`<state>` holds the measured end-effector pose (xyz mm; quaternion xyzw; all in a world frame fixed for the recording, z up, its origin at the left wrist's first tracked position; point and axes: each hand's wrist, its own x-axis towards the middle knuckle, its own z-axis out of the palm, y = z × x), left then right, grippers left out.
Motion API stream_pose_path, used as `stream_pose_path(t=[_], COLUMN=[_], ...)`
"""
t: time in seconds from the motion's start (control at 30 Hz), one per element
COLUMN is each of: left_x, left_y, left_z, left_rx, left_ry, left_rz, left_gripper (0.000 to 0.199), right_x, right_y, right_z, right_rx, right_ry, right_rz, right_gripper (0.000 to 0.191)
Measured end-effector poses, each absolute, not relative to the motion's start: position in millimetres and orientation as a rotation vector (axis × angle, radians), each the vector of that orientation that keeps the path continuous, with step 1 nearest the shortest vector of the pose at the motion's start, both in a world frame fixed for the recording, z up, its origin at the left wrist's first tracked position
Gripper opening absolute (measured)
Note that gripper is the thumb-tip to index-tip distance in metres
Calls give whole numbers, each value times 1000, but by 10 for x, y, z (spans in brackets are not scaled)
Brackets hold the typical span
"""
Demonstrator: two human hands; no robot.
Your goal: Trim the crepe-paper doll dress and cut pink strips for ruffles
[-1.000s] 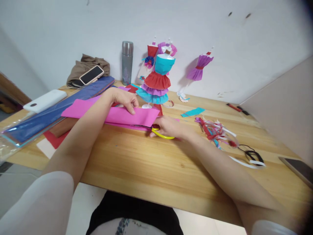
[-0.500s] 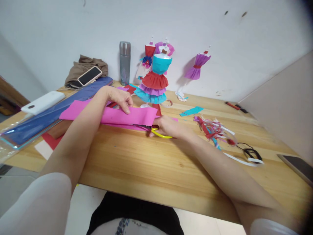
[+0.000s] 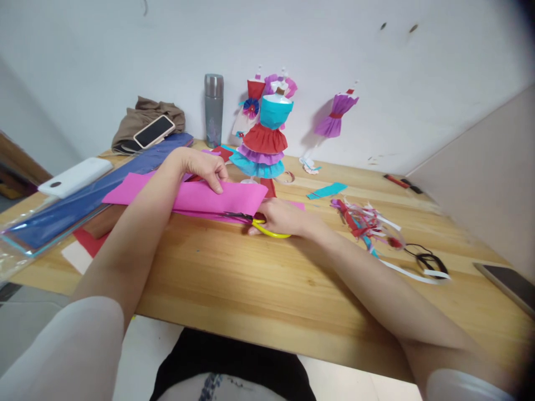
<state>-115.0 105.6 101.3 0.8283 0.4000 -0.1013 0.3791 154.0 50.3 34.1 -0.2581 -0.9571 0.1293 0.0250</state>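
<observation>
A long strip of pink crepe paper (image 3: 196, 196) stretches over the table in front of me. My left hand (image 3: 207, 169) pinches its upper edge, thumb lying on the near face. Yellow-handled scissors (image 3: 271, 231) are gripped by my right hand (image 3: 278, 216) at the strip's right end. Their dark blades point left along the paper's lower part, partly covered by it. A lower pink layer shows under the blades. Behind the paper stands a small dress form (image 3: 267, 136) in a turquoise, red and purple ruffled paper dress.
A blue packet of paper (image 3: 96, 192), a white power bank (image 3: 75, 177) and a phone (image 3: 154, 132) lie left. A grey flask (image 3: 214, 111) stands behind. Coloured scraps (image 3: 363, 220), a black cord (image 3: 428, 259) and another phone (image 3: 507, 284) lie right. A purple paper dress (image 3: 336, 116) stands by the wall.
My right hand and the scissors have shifted slightly left along the pink paper. My left hand stays in the same place, still pinching it.
</observation>
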Motion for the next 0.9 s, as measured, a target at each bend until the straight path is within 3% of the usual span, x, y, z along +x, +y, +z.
stream_pose_path(t=[0.47,0.9], left_x=[-1116,-1233], left_y=[1068,1078], left_z=[1017,1052], left_rx=[2244,2202], left_ry=[1018,1075], left_rz=[-255,-307], left_gripper=[52,47], right_x=[1323,1357], right_y=[489,542], right_z=[380,270], right_rx=[-834,-690], right_ry=[-2927,-2855], right_rz=[411,504], right_gripper=[36,22])
